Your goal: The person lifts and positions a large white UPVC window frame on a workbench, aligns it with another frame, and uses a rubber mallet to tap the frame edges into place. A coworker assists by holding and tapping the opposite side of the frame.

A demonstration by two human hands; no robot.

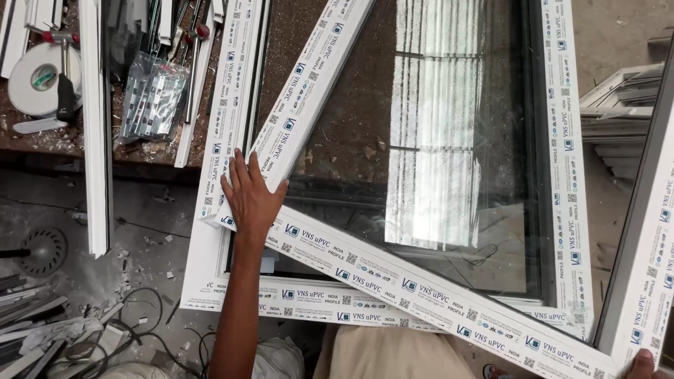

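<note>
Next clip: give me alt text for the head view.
The left hand presses flat on the corner of a white window frame tilted over a glazed frame. The right hand grips its other corner at the picture's edge.

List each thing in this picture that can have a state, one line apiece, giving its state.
left hand: flat on the upper frame's corner
right hand: gripping that frame's lower right corner
upper frame: unglazed, tilted across the glazed window frame
glazed window frame: lying beneath
tape roll: lying on the workbench
</note>
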